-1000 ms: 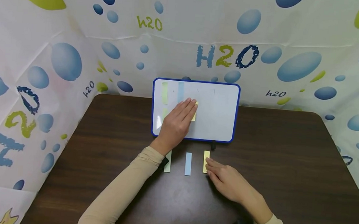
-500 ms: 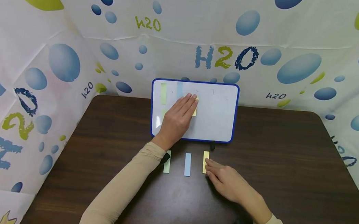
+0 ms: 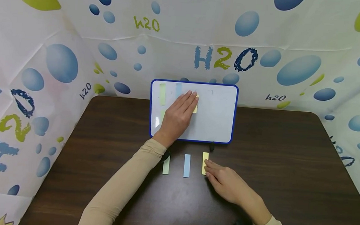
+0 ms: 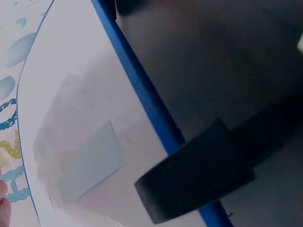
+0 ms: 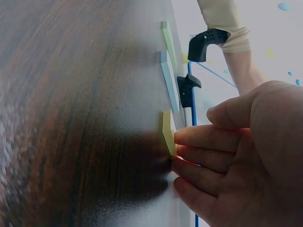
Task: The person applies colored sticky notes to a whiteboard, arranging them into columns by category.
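Note:
My left hand [image 3: 177, 116] lies with straight fingers on the whiteboard [image 3: 216, 121], its fingertips over a yellow sticky strip [image 3: 195, 108] that shows at their right side. Above and left of the fingers, a blue strip [image 3: 178, 89] and a green strip [image 3: 162, 94] stick to the board. The left wrist view shows a pale bluish strip [image 4: 92, 165] on it. On the table, my right hand [image 3: 225, 182] touches the right edge of a yellow sticky-note pad [image 3: 205, 162] with extended fingertips. In the right wrist view the thumb [image 5: 232, 112] stands apart from this pad.
A blue pad [image 3: 187, 166] and a green pad [image 3: 166, 166], partly covered by the left wrist's black mount [image 3: 164, 157], lie left of the yellow one. A black foot [image 3: 212, 147] juts from the blue-framed board's lower edge. A printed curtain [image 3: 185, 30] hangs behind the table [image 3: 276, 156].
My left hand has slid a little up the board, and the yellow strip under its fingers has moved up with it. The right hand stays at the yellow pad. The head view has shifted slightly.

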`<action>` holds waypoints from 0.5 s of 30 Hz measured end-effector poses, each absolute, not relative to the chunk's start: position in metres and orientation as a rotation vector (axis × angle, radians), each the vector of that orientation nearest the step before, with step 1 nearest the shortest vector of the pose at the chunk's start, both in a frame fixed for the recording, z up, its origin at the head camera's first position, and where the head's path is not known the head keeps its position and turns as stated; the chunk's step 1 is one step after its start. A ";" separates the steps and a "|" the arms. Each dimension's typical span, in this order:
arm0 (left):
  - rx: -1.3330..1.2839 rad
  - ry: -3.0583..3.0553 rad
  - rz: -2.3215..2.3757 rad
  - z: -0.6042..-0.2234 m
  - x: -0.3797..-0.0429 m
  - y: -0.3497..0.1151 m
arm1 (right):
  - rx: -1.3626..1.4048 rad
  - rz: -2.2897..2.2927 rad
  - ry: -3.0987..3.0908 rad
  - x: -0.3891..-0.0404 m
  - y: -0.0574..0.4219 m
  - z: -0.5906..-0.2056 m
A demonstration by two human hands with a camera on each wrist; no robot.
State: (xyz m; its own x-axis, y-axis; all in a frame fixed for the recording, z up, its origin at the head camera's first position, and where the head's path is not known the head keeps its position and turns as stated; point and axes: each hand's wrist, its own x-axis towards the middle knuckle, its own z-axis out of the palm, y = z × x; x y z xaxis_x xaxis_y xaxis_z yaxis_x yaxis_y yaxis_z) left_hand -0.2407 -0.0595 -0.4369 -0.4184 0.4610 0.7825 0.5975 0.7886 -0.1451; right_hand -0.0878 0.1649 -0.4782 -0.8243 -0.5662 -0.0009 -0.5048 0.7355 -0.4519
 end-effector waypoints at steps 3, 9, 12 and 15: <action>-0.786 -2.081 -0.191 -0.436 -0.244 -0.058 | -0.869 -0.667 2.793 -0.088 0.166 -0.477; -0.773 -2.117 -0.170 -0.436 -0.250 -0.054 | -0.883 -0.673 2.792 -0.090 0.168 -0.476; -0.769 -2.144 -0.172 -0.439 -0.252 -0.054 | -0.882 -0.677 2.788 -0.091 0.169 -0.475; -0.766 -2.159 -0.187 -0.440 -0.254 -0.054 | -0.885 -0.676 2.781 -0.092 0.169 -0.475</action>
State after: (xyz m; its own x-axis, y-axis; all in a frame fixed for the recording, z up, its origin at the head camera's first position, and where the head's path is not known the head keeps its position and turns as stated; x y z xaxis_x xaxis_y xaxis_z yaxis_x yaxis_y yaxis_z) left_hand -0.2536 -0.0540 -0.4398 -0.4802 0.4607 0.7464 0.5822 0.8039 -0.1216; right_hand -0.0917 0.1693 -0.4746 -0.8159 -0.5781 -0.0021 -0.5126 0.7252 -0.4597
